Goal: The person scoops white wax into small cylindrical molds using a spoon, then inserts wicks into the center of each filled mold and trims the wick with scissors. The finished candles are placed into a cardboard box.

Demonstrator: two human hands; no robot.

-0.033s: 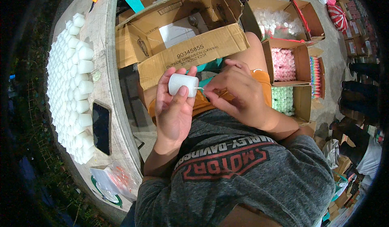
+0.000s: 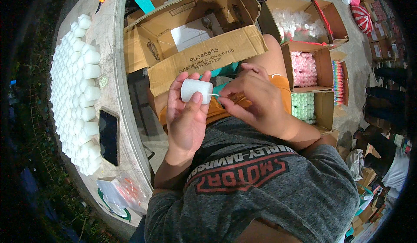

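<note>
A short white candle [image 2: 195, 89] lies on its side in my left hand [image 2: 186, 120], above my lap. Fingers curl behind it and the thumb presses on its near side. From its right end sticks a thin wick [image 2: 213, 95], whitish to pale green. The thumb and forefinger of my right hand [image 2: 256, 102] pinch together at the wick's tip; the tip itself is hidden between them. On the table to the left stand many like white candles [image 2: 76, 86] in close rows.
A black phone [image 2: 109, 137] and a plastic packet [image 2: 128, 191] rest on the table [image 2: 126, 125]. An open cardboard box [image 2: 208, 54] with a spoon and paper inside stands ahead. Boxes of pink [image 2: 305, 69] and green candles [image 2: 303, 107] stand at right.
</note>
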